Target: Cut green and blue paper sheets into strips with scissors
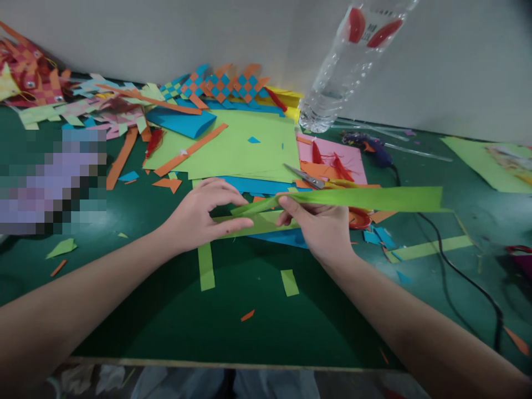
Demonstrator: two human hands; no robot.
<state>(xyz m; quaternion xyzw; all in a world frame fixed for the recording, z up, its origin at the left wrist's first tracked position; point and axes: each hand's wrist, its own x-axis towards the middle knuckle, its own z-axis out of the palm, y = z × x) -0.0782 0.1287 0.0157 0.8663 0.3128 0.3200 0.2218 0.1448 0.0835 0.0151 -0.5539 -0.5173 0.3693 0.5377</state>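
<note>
A folded green paper strip (374,199) stretches sideways above the table, pinched between the thumb and fingers of my right hand (316,221). Its narrow left end comes up to the fingertips of my left hand (208,213), whose thumb and fingers are apart around that end. Beneath both hands lie another light green strip (257,223) and a blue paper piece (286,238). Scissors with yellow and red handles (311,178) rest just behind my right hand, partly hidden by the held strip.
Light green sheets (249,144) are stacked in the middle. Woven paper fish (220,86) lean along the wall beside a plastic bottle (336,72). A glue gun (369,148) trails a black cord (444,249) on the right. Paper scraps are scattered about the green table (158,316).
</note>
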